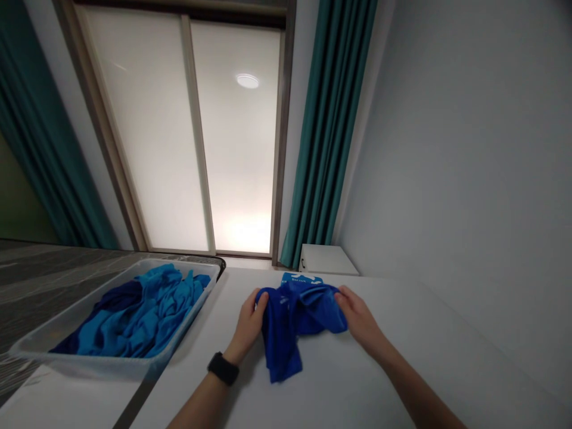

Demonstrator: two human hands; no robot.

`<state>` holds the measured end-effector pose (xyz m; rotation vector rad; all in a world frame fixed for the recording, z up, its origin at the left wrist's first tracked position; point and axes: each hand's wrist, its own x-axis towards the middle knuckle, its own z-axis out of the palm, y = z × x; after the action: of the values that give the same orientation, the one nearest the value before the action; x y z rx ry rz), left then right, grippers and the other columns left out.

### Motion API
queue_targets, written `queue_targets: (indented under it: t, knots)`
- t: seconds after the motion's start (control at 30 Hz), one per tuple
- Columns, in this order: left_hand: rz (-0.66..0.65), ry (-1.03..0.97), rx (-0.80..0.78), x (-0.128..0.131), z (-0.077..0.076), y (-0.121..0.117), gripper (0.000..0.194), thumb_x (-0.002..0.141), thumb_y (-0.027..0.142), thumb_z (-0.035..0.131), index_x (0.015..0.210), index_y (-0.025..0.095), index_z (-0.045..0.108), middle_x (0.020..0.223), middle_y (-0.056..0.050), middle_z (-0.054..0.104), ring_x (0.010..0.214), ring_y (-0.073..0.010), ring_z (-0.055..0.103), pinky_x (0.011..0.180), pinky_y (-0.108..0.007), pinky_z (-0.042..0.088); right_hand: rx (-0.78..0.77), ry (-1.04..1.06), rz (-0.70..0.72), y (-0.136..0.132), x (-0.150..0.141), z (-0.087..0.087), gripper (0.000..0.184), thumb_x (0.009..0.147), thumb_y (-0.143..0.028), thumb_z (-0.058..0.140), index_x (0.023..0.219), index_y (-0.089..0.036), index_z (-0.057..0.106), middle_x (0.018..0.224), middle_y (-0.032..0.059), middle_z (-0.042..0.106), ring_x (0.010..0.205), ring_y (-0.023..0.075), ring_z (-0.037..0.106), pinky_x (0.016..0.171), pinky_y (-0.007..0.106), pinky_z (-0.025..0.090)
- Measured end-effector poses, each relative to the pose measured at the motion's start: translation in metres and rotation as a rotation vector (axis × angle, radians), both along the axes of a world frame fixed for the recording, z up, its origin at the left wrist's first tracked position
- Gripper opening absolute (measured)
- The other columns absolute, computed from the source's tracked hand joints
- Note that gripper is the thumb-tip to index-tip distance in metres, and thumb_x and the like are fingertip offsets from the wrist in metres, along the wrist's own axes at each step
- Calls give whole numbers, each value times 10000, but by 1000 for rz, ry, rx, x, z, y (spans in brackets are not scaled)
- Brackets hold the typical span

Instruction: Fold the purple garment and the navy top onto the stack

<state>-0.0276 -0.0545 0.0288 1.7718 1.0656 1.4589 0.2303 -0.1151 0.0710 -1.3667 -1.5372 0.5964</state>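
Note:
Blue shorts of smooth, shiny cloth are stretched between my two hands above the white table, with a small white mark near the left side. My left hand pinches their left upper corner, thumb on top. At the other end, my right hand grips the right edge with its fingers closed. One leg hangs down on the left, while the rest is bunched and creased. Just behind the shorts lies a lighter blue cloth with white lettering and white shapes, mostly hidden by them.
To the left, a translucent plastic bin holds crumpled light blue and navy clothes. The white table meets a wall on the right. A low white cabinet stands behind it, near a teal curtain and frosted sliding doors.

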Motion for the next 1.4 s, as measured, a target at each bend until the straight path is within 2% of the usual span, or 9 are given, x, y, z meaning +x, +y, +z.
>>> queue_targets:
  t: [0.17, 0.37, 0.47, 0.6, 0.73, 0.87, 0.93, 1.07, 1.4]
  knots:
    - [154, 16, -83, -28, 1, 17, 314, 895, 475, 489, 765, 199, 561, 693, 13, 582, 708, -188, 560, 681, -287, 456, -94, 408, -82, -3, 48, 6, 399, 792, -589, 576, 868, -197, 583, 684, -7, 602, 584, 151, 527, 559, 265, 421]
    - [215, 484, 35, -29, -19, 23, 190, 829, 224, 504, 973, 193, 624, 899, -59, 626, 880, -239, 594, 812, -369, 451, -85, -96, -316, 4, 80, -72, 386, 800, -536, 481, 585, -217, 510, 497, -30, 458, 516, 164, 452, 527, 284, 363]
    - [197, 597, 143, -21, -13, 12, 174, 859, 204, 480, 941, 207, 633, 936, -70, 630, 953, -256, 568, 845, -397, 416, 53, -241, -400, 2, 86, -93, 224, 784, -405, 518, 688, -211, 579, 616, 15, 550, 645, 209, 508, 646, 333, 386]
    - [-52, 662, 178, -9, 5, -13, 186, 924, 255, 438, 846, 214, 602, 824, -40, 624, 825, -218, 567, 792, -356, 396, 340, -615, -452, -10, 72, -96, 224, 884, -246, 413, 931, -182, 622, 873, 93, 641, 851, 250, 559, 772, 386, 387]
    - [-379, 786, 171, 4, 4, -33, 132, 850, 345, 586, 807, 220, 576, 772, -22, 614, 773, -210, 571, 773, -333, 386, 331, -768, -104, -34, 24, -91, 191, 909, -208, 442, 911, -211, 633, 850, 62, 646, 847, 225, 565, 817, 377, 396]
    - [-343, 850, 102, 9, -11, -37, 291, 706, 322, 703, 923, 211, 544, 896, -47, 632, 845, -258, 589, 803, -352, 395, 203, -777, 137, -56, -24, -86, 395, 813, -311, 637, 1201, -264, 579, 1167, 72, 622, 1138, 283, 507, 992, 448, 347]
    - [-318, 871, 84, 7, -15, -34, 257, 714, 200, 633, 950, 213, 532, 947, -59, 631, 883, -263, 594, 807, -350, 402, 164, -746, 119, -58, -33, -87, 469, 785, -297, 667, 1240, -277, 553, 1238, 68, 603, 1200, 292, 479, 1027, 476, 323]
    - [-313, 878, 79, -1, -15, -29, 392, 656, 14, 490, 983, 221, 550, 1021, -75, 636, 963, -263, 596, 824, -338, 423, 182, -703, 48, -49, -28, -96, 227, 867, -120, 494, 987, -259, 628, 1014, 42, 688, 1044, 239, 582, 972, 456, 375]
    - [-143, 880, 7, -17, 1, -21, 252, 660, 51, 504, 814, 230, 590, 913, -51, 631, 899, -259, 605, 819, -352, 419, 381, -475, -402, -47, 17, -117, 248, 953, -265, 365, 1030, -255, 600, 943, 71, 703, 870, 260, 617, 800, 413, 453]
